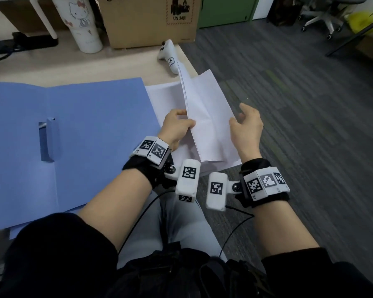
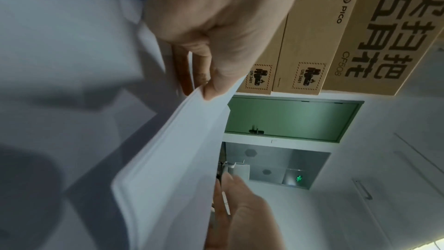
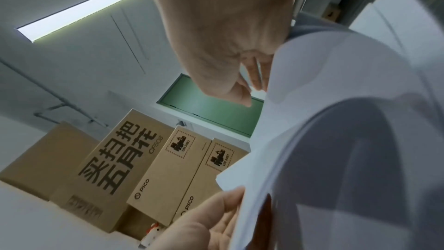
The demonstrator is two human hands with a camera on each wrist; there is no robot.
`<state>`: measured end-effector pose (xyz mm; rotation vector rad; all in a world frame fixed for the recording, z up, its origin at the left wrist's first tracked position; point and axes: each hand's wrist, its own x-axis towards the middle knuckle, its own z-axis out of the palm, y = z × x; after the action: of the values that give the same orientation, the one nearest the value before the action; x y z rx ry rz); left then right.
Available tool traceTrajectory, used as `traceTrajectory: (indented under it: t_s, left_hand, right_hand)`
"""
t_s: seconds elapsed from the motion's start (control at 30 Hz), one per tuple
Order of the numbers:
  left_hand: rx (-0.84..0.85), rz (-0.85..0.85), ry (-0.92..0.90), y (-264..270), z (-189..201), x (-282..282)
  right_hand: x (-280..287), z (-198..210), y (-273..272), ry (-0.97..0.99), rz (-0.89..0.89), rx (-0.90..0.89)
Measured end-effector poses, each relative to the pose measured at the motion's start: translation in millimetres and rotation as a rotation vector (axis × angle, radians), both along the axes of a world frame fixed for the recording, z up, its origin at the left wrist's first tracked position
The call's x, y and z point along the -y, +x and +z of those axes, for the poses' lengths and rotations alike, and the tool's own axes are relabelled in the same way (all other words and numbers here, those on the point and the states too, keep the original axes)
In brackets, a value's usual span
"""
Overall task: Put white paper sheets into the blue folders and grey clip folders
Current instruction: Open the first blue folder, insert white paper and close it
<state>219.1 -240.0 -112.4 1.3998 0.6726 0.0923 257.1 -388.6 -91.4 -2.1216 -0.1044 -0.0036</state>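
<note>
An open blue folder lies flat on the table, its metal clip standing up near the spine. Right of it a stack of white paper rests at the table's right edge. My left hand pinches the left edge of several white sheets lifted off that stack and tilted up; the left wrist view shows thumb and fingers of this hand clamped on the sheets. My right hand is open at the sheets' right edge, its fingers lying against the paper.
A white game controller lies at the table's far right corner. Behind it stand a cardboard box and a white tumbler. Grey carpet floor and an office chair are to the right.
</note>
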Motion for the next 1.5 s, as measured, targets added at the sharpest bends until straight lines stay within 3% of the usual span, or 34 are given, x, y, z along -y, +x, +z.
traceTrajectory:
  t_s: [0.4,0.67,1.1,1.2,1.27,1.4,1.5]
  left_hand:
    - [0.222,-0.051,0.129,-12.9,-1.8,7.4]
    - [0.176,0.001,-0.012,-11.8,3.9,7.8]
    - [0.091,0.028,0.023,-11.0,3.8,9.9]
    - [0.084,0.057,0.025,-11.3,4.5,10.4]
    - [0.097,0.077,0.009,-12.0,6.0,9.6]
    - [0.093,0.033,-0.03,-13.6,8.8,8.4]
    - [0.099,-0.016,-0.141,-14.3,13.0,5.3]
  right_hand:
    - [-10.9,19.2,-6.5,0.034,0.225,-0.093]
    - [-17.7,22.4,-13.4,-0.027,0.237,-0.089]
    - [-6.4,22.7,-8.6,-0.006,0.224,-0.065]
    - [-3.9,19.4,-6.1,-0.175,0.183,0.028]
    - [-7.2,20.0,-10.4,-0.28,0.255,0.048]
    - [-16.6,24.9,-25.5,-0.291,0.44,-0.158]
    - [-21.3,21.4,-28.0,-0.395,0.425,-0.126]
